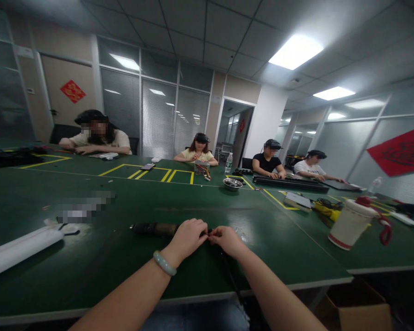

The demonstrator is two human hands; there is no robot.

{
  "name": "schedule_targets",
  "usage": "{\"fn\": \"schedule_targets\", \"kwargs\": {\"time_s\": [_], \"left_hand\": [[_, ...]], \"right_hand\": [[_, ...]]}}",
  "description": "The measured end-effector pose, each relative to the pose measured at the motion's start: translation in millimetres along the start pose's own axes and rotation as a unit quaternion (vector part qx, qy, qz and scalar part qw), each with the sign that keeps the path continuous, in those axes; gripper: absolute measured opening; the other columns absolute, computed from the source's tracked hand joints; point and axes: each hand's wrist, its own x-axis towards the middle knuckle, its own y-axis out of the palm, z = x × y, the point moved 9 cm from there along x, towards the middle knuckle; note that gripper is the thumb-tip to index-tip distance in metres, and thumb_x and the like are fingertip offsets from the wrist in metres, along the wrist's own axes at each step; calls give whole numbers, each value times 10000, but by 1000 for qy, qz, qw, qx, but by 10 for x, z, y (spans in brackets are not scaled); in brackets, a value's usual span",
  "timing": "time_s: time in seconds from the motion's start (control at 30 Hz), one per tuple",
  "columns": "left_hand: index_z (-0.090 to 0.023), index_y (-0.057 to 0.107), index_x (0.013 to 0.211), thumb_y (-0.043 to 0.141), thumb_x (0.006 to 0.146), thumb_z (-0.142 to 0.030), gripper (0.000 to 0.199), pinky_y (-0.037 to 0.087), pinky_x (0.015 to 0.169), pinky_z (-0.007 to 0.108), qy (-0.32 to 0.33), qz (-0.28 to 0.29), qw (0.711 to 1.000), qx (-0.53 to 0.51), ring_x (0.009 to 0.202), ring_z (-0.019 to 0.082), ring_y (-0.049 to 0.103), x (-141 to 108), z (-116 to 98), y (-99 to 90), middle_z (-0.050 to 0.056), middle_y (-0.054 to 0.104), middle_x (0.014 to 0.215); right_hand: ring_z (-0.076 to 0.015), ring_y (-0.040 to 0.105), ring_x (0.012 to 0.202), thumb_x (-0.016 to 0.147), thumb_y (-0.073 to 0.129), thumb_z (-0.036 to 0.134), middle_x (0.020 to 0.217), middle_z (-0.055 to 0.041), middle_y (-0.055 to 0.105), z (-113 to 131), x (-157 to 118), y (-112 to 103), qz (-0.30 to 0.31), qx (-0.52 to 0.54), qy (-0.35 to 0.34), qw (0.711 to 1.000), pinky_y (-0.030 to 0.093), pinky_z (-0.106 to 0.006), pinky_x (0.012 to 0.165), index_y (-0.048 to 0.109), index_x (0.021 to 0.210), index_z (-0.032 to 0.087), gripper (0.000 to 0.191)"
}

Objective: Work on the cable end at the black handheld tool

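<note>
A dark, long electric screwdriver (160, 229) lies on the green table (106, 257) in front of me, its small metal tip pointing left. My left hand (189, 233) is closed over its right end, fingertips pinched together, and covers that part. Right beside it, my right hand (225, 239) pinches at the start of a black cord (232, 271). The cord runs down over the table's near edge. Fingertips of both hands almost meet, and the joint between cord and screwdriver is mostly hidden by them.
A long white roll (24, 248) lies at left. To the right stand a white cup (352, 223) with a red strap, a white box (297, 201) and a metal bowl (232, 184) of small parts. A water bottle (228, 162) stands farther back. Several people sit across the table.
</note>
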Motion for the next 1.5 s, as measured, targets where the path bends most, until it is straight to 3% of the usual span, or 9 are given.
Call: {"fn": "schedule_targets", "kwargs": {"time_s": [0.3, 0.47, 0.53, 0.7, 0.87, 1.27, 1.4, 1.5], "left_hand": [[-203, 605, 844, 582, 867, -248, 56, 383, 750, 319, 1, -6, 1000, 1, 861, 185, 553, -3, -10, -11, 24, 625, 886], [-202, 599, 841, 588, 854, -224, 28, 379, 739, 313, 8, -11, 1000, -1, 854, 186, 551, -4, 2, 2, 20, 621, 879], [-203, 596, 841, 590, 849, -215, 16, 380, 737, 311, 9, -13, 1000, 0, 851, 185, 551, -6, 3, -4, 17, 620, 879], [-204, 598, 850, 577, 846, -198, 22, 383, 739, 310, 3, -7, 1000, 6, 868, 189, 557, -10, -8, -21, 24, 615, 883], [-213, 594, 843, 571, 838, -174, 45, 385, 749, 313, 13, -13, 1000, -7, 873, 190, 555, -11, -13, -20, 14, 614, 889], [-208, 591, 874, 578, 848, -197, 31, 407, 797, 334, 10, 6, 1000, 9, 913, 204, 554, -37, -12, -22, 28, 621, 914], [-211, 580, 978, 589, 831, -179, 150, 411, 865, 354, 3, 8, 1000, 1, 971, 213, 556, -42, -20, -34, 37, 622, 985], [-228, 555, 1094, 597, 819, -172, 284, 390, 958, 376, 19, -18, 999, -24, 1063, 219, 538, -58, -68, -121, 43, 612, 1095]], "right_hand": [[-109, 569, 622, 792, 632, 366, 716, 0, 678, 89, -49, -111, -47, -126, 25, 991, 349, -226, 559, 703, 788, 193, 187], [-129, 587, 809, 783, 644, 319, 971, -36, 607, 232, -94, -169, -140, -184, -40, 972, 404, -238, 710, 692, 757, 200, 131], [-133, 590, 841, 789, 636, 294, 985, -40, 577, 253, -103, -154, -153, -185, -52, 969, 415, -242, 761, 678, 761, 196, 111], [-139, 591, 886, 816, 600, 269, 1075, -67, 555, 280, -85, -112, -148, -187, -75, 968, 422, -247, 805, 643, 788, 177, 105], [-147, 578, 848, 838, 584, 276, 910, -43, 597, 257, -10, -62, -115, -209, -76, 968, 414, -246, 747, 624, 827, 179, 105], [-142, 543, 771, 842, 553, 253, 879, -49, 585, 199, 99, -4, -112, -219, -65, 967, 374, -250, 693, 586, 762, 169, 121], [-149, 558, 805, 839, 560, 239, 894, -54, 593, 198, 135, -18, -118, -241, -62, 961, 378, -252, 726, 590, 784, 169, 94], [-156, 569, 827, 838, 570, 261, 908, -60, 604, 150, 166, -143, -133, -259, -51, 955, 384, -255, 745, 590, 785, 171, 106]]}}
